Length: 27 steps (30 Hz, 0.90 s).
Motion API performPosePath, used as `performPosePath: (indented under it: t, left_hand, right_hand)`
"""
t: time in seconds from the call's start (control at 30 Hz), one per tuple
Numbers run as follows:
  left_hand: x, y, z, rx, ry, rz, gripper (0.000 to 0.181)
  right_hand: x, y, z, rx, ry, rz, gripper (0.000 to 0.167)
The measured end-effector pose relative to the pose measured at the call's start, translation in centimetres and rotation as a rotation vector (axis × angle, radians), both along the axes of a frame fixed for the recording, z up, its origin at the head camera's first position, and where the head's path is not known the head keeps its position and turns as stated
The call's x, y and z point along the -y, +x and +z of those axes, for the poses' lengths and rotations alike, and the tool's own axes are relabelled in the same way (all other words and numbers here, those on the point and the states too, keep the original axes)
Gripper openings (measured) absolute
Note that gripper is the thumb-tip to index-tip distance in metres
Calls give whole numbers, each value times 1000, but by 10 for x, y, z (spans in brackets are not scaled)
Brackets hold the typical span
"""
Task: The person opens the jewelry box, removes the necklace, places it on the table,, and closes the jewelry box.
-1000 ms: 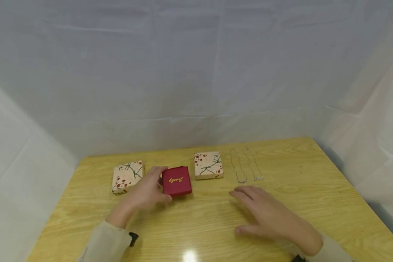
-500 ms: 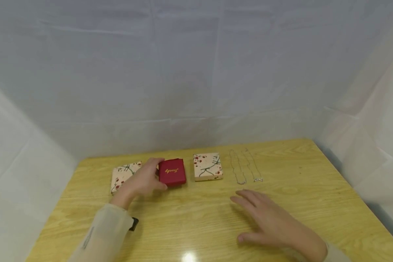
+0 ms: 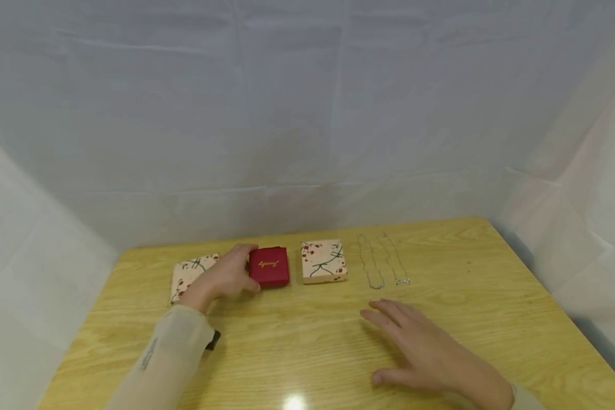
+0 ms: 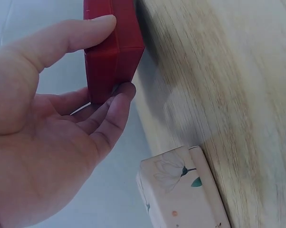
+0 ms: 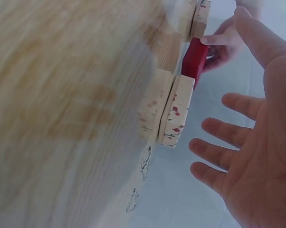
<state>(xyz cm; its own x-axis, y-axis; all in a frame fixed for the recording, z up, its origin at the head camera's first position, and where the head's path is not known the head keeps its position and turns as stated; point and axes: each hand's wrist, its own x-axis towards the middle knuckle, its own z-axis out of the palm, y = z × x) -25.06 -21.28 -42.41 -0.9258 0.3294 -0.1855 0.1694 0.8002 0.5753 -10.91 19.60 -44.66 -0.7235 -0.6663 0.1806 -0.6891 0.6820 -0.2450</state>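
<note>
My left hand [image 3: 229,274] grips a dark red jewelry box [image 3: 269,266] with gold lettering on its lid. In the left wrist view the thumb lies along one side of the red box [image 4: 115,52] and the fingers bend round the other. A cream flower-print box [image 3: 187,275] sits to its left, partly behind the hand. Another cream box [image 3: 324,261] with red blossoms and dark branches stands to its right. Over the table's right half hovers my right hand [image 3: 420,347], fingers spread, holding nothing. Beyond it lie two thin silver necklaces, one [image 3: 371,262] left of the other [image 3: 396,259].
The wooden table [image 3: 297,341] ends at a back edge just behind the boxes. A pale cloth [image 3: 297,114] hangs behind it and along both sides. Light reflects off the table's near edge.
The left hand has carried the red jewelry box back and slightly left, to between the two cream boxes. The right hand has shifted only slightly.
</note>
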Motion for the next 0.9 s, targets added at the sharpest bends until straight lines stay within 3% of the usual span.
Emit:
performPosePath:
  t: [0.43, 0.9]
  left_hand:
    - [2, -4, -7, 71, 28, 43, 100]
    - [0, -7, -12, 95, 35, 34, 103]
  right_hand:
    - [1, 1, 2, 22, -9, 9, 99]
    - [1, 2, 1, 65, -1, -12, 101]
